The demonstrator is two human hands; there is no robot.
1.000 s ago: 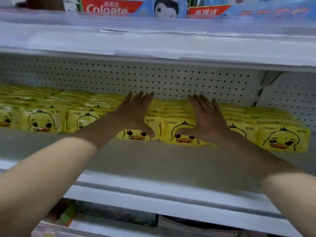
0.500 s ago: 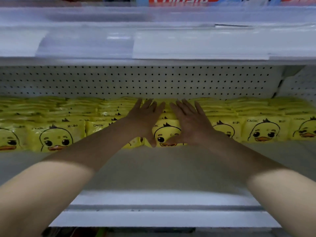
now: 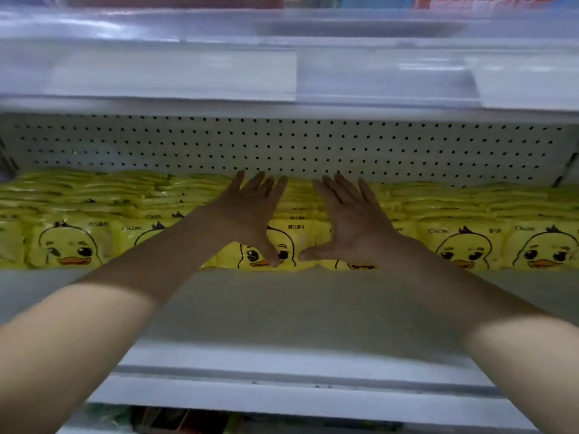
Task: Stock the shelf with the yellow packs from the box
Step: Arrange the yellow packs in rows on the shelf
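Observation:
A long row of yellow packs with a cartoon duck face fills the back of the white shelf (image 3: pixel 282 311), stacked several deep against the pegboard. My left hand (image 3: pixel 250 214) and my right hand (image 3: pixel 351 220) lie flat, fingers straight, on top of the middle stack (image 3: pixel 297 236), thumbs pointing toward each other over the front pack's duck face. More duck packs stand to the left (image 3: pixel 69 245) and right (image 3: pixel 463 249). The box is out of view.
The white pegboard back wall (image 3: pixel 282 145) rises behind the packs. The upper shelf's front edge with clear label strips (image 3: pixel 282 76) hangs low overhead. Bare shelf floor lies in front of the packs, ending at the white front rail (image 3: pixel 282 393).
My hands have come closer together on the middle stack, and the view has shifted so the row sits centred. The packs under my hands have been pressed back into line.

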